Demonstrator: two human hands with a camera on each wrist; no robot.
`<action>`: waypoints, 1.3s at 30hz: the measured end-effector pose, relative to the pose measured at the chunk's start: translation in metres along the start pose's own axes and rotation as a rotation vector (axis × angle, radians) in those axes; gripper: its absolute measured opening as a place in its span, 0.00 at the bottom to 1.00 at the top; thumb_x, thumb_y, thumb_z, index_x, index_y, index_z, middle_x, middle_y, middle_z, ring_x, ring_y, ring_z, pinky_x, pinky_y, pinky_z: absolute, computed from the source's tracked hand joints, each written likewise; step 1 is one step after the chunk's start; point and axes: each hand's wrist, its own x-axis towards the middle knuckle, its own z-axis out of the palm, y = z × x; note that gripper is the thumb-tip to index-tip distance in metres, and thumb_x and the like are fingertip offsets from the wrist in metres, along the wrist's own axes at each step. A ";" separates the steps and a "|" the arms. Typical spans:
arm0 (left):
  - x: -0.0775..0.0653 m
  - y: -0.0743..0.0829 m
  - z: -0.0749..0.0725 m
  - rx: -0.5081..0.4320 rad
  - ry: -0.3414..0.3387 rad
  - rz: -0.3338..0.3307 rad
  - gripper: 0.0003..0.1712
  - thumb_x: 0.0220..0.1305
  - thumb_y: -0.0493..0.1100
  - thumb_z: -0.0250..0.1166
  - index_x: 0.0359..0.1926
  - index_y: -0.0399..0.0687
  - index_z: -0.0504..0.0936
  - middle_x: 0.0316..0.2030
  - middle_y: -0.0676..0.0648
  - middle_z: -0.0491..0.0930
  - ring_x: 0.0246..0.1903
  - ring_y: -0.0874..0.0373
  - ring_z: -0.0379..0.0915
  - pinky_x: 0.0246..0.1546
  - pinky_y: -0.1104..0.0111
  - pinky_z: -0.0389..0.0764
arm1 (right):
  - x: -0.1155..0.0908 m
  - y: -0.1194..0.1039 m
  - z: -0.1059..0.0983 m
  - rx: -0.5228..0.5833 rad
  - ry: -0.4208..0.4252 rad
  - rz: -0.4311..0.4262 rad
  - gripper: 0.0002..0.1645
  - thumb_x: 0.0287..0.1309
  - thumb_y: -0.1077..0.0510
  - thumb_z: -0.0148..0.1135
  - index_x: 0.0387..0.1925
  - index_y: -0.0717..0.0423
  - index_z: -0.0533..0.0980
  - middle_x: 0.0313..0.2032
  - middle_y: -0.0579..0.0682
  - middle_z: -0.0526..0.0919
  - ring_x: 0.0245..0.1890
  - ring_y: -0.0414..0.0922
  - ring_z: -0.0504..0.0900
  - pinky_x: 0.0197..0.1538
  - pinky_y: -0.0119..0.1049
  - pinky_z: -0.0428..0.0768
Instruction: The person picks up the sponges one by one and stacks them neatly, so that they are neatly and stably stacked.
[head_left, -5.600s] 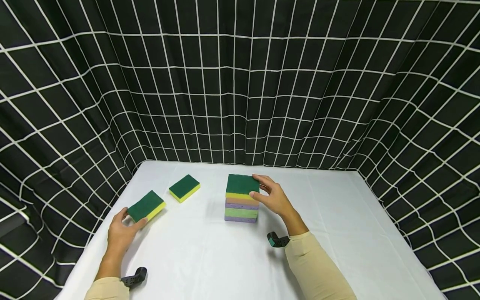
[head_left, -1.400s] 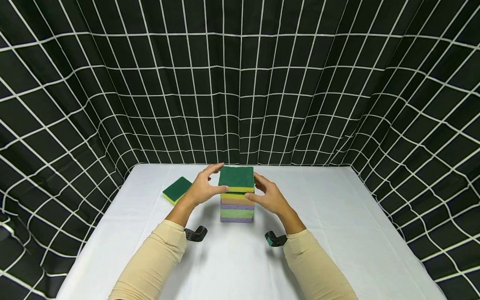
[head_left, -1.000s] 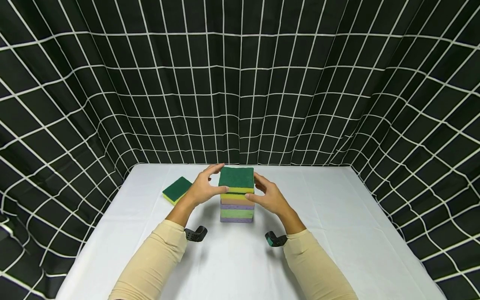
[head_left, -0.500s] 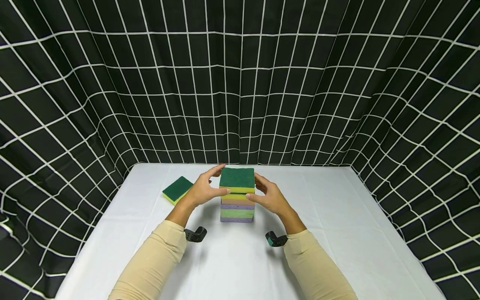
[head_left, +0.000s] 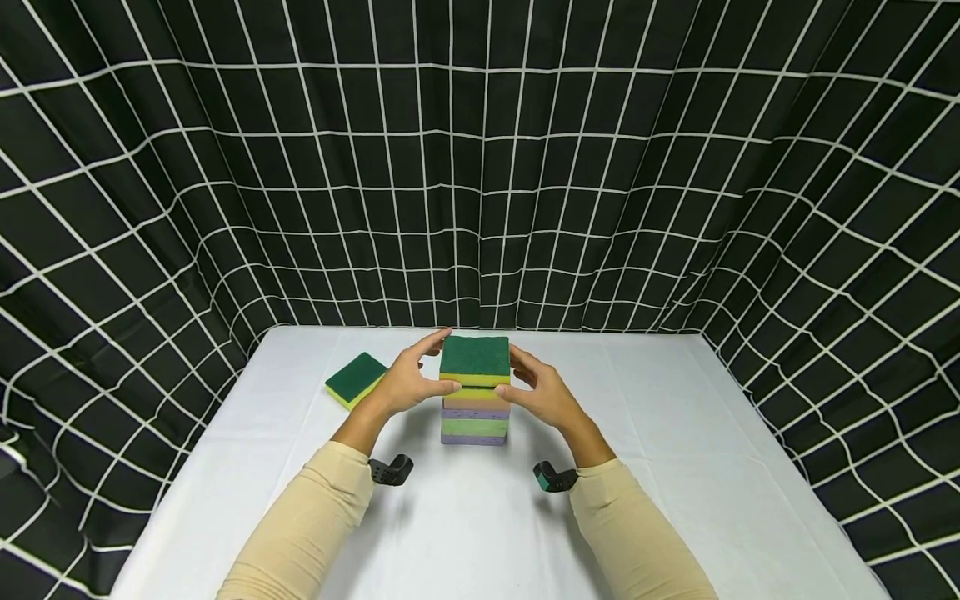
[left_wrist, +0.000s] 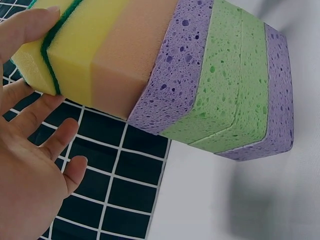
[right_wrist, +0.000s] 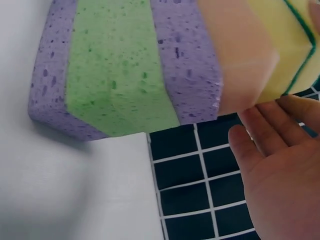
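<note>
In the middle of the table stands a stack of sponges (head_left: pixel 474 427), purple and green ones low down, then a peach layer (left_wrist: pixel 125 60) and a yellow one. Topmost lies a scouring sponge (head_left: pixel 475 357), dark green above and yellow beneath, roughly squared with the stack. My left hand (head_left: pixel 403 379) grips this top sponge, thumb on its front face and fingers toward the back. From the other side my right hand (head_left: pixel 546 393) holds the stack's upper part, its thumb at the yellow sponge just below the top one and its fingers round the side.
Another green-and-yellow sponge (head_left: pixel 354 377) lies flat at the left, partly behind my left hand. White cloth covers the table (head_left: pixel 675 433). A black curtain with a white grid (head_left: pixel 480 167) surrounds the back and sides.
My left hand has brought a scouring sponge from the left onto the stack. Over the last second, that sponge has shifted slightly right and down. My right hand stays at the stack.
</note>
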 end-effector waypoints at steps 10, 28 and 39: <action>-0.001 0.001 0.000 0.000 0.005 -0.004 0.50 0.49 0.42 0.75 0.72 0.51 0.61 0.63 0.41 0.67 0.62 0.41 0.59 0.59 0.42 0.58 | 0.004 -0.014 -0.011 0.007 0.025 -0.132 0.37 0.64 0.69 0.56 0.69 0.76 0.52 0.64 0.73 0.61 0.64 0.65 0.62 0.64 0.59 0.59; -0.003 -0.001 0.001 0.001 0.007 -0.023 0.51 0.49 0.46 0.75 0.73 0.52 0.61 0.63 0.41 0.67 0.62 0.44 0.60 0.56 0.38 0.61 | 0.012 -0.036 -0.003 -0.076 0.095 -0.235 0.40 0.57 0.70 0.62 0.69 0.69 0.58 0.63 0.67 0.66 0.64 0.61 0.64 0.61 0.59 0.64; -0.004 0.000 0.000 -0.004 0.010 -0.012 0.50 0.49 0.47 0.74 0.73 0.53 0.60 0.62 0.40 0.67 0.62 0.43 0.59 0.56 0.39 0.61 | 0.021 0.000 0.006 -0.047 0.061 -0.187 0.39 0.56 0.69 0.65 0.67 0.70 0.61 0.63 0.68 0.64 0.62 0.60 0.66 0.60 0.54 0.67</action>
